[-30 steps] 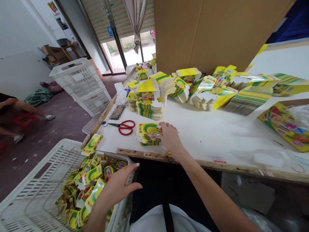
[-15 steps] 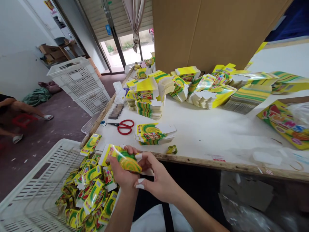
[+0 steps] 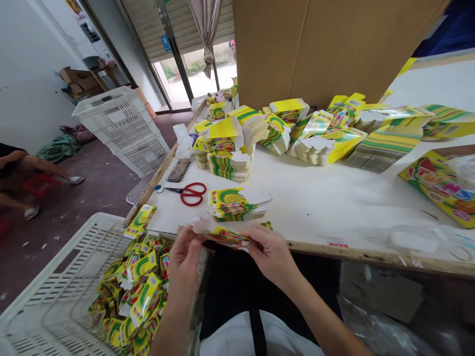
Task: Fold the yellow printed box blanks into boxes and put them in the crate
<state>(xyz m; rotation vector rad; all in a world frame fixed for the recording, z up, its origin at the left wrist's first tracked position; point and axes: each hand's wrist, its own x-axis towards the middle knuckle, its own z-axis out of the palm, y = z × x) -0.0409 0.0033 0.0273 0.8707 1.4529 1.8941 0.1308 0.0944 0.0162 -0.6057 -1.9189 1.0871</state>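
Note:
Between my two hands, just over the table's front edge, is a small yellow and green printed carton (image 3: pixel 226 235), blurred by motion. Its white flap end is pinched in my left hand (image 3: pixel 186 250). The fingers of my right hand (image 3: pixel 267 248) close on the opposite end. Behind it on the table lies a stack of flat cartons (image 3: pixel 237 203). Scissors with red handles (image 3: pixel 192 194) lie to the left of that stack. Below my left forearm, a white plastic crate (image 3: pixel 55 277) holds many folded cartons (image 3: pixel 144 291).
More carton stacks (image 3: pixel 315 143) line the back of the table (image 3: pixel 319 198) before a tall cardboard sheet (image 3: pixel 297 49). A printed display box (image 3: pixel 441 183) stands at right. Stacked crates (image 3: pixel 118 123) and a seated person (image 3: pixel 22 168) are at left.
My hands have moved apart and turned the carton from its broad printed face to a narrow side. My right hand has shifted right and now grips its end.

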